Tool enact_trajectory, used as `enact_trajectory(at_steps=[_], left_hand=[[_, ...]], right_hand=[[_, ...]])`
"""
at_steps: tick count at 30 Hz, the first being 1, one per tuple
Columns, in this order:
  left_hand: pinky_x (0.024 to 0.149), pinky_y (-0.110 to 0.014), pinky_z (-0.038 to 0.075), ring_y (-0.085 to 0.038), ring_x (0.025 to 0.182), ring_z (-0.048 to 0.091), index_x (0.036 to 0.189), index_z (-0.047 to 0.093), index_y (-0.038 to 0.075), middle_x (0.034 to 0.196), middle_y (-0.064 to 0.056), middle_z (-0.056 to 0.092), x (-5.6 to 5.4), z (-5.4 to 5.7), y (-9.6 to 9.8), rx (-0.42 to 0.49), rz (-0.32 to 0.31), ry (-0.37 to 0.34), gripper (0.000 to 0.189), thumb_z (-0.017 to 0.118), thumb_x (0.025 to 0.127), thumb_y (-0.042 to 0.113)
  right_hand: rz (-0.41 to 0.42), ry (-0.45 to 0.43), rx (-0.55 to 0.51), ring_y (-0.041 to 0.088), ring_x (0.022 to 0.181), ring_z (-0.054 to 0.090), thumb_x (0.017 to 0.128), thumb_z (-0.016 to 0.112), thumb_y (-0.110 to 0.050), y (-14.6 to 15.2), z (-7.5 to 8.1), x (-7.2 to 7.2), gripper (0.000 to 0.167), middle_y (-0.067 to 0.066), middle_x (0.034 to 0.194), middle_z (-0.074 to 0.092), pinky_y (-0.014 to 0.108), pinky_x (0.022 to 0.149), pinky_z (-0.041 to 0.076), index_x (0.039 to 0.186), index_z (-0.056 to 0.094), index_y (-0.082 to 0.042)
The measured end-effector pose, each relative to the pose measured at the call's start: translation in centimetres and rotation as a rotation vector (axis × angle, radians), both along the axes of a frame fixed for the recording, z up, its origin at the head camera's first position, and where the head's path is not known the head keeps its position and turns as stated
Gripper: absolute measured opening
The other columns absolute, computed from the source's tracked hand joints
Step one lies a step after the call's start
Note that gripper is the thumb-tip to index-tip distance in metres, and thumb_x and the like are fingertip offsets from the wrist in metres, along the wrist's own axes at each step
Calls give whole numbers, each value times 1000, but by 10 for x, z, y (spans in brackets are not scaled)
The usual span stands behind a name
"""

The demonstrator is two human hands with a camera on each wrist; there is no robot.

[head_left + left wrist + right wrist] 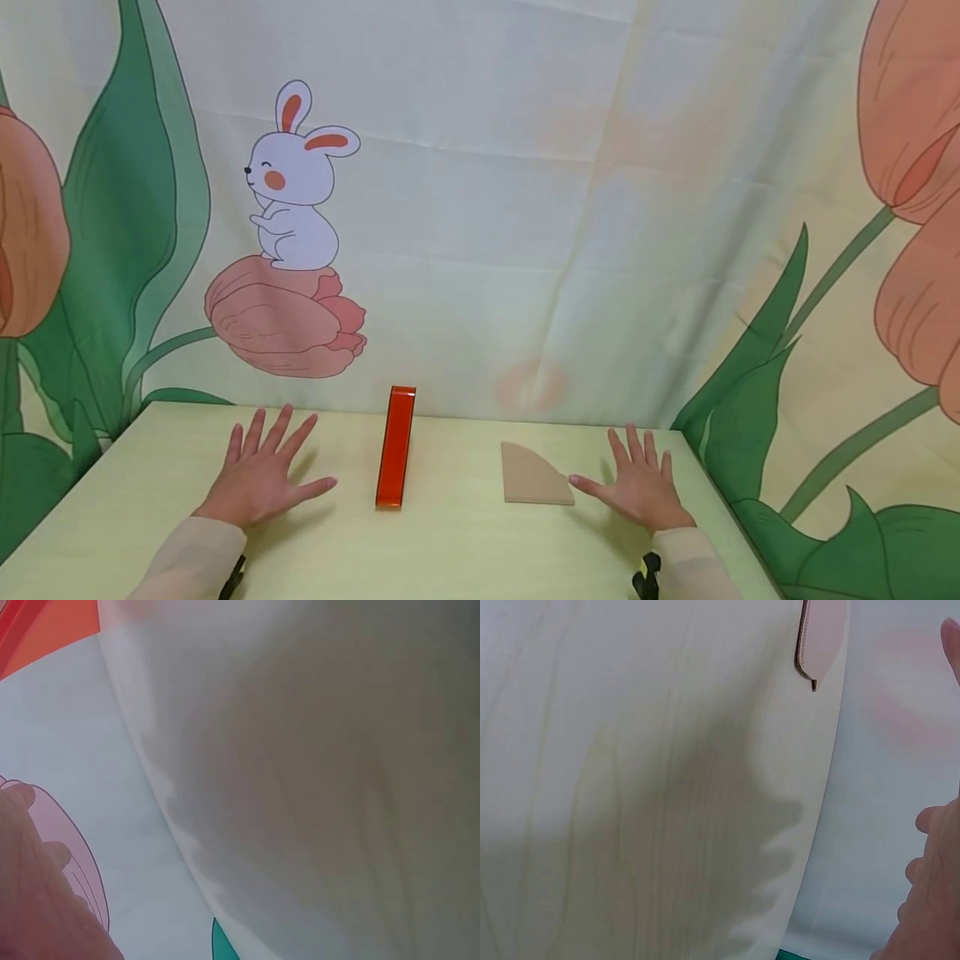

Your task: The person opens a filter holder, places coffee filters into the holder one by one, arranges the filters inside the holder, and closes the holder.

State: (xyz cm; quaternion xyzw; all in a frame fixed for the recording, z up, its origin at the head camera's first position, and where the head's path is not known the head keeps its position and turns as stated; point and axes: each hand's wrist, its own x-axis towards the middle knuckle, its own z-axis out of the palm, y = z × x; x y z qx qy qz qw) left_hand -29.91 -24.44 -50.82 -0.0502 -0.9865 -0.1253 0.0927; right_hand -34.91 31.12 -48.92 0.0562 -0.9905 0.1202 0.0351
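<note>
My left hand [266,479] hovers over the left of the table, fingers spread and holding nothing. To its right lies a long, narrow, shiny orange-red strip [395,447], whose corner shows as a red-orange patch [56,634] in the left wrist view. Fingers also spread, my right hand [637,483] is over the table's right side, empty. Its thumb tip overlaps the corner of a flat, beige-pink quarter-circle piece [534,477] in the head view. Seen from the right wrist, that piece [825,634] has a dark, finely ridged edge and a small pointed corner.
The pale wood-grain table [450,550] ends at a hanging cloth backdrop [465,250] printed with tulips, leaves and a white rabbit. Light sleeves [195,554] cover both forearms, with a dark strap [647,575] at the right wrist.
</note>
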Motion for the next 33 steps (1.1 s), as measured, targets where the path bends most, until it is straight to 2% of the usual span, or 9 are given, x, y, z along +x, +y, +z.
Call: enact_trajectory(at_steps=[8,17,20,25,29,33], left_hand=[[119,-75,-9,-57,152,3,162,28,21,170,-25,12,-2,-2,1,10,-3,-1,106,56,81,84],[120,-75,-6,-58,152,3,162,28,19,169,-26,13,-4,-2,3,13,-13,9,105,56,83,82],[120,-75,-6,-57,152,2,162,28,18,169,-25,13,-4,0,4,30,-23,13,104,57,84,81],[121,-74,1,-57,152,5,162,29,15,169,-26,16,-7,0,9,64,-52,34,104,57,85,79],[122,-72,7,-55,152,9,161,29,13,168,-26,18,-11,1,12,113,-106,48,104,61,86,76],[121,-72,18,-50,153,14,161,30,14,169,-21,22,-15,3,17,185,-152,49,101,66,86,70]], right_hand=[[3,12,6,52,156,-7,79,53,-90,-1,1,0,121,23,172,0,79,117,-3,164,20,-10],[21,32,-6,52,156,-2,82,53,-87,-11,-2,-1,117,24,171,4,78,118,2,163,22,-7],[31,41,-42,51,156,2,84,53,-84,-18,-5,-3,114,24,171,6,77,119,5,163,23,-6],[75,49,-115,49,157,8,87,55,-80,-37,-7,-5,110,24,170,12,72,123,9,161,27,-3],[111,51,-217,45,158,9,88,60,-75,-56,-6,-2,107,22,170,16,67,125,11,159,31,-1],[128,60,-316,42,159,7,86,65,-72,-77,-10,-1,104,18,171,17,65,126,11,158,35,-3]])
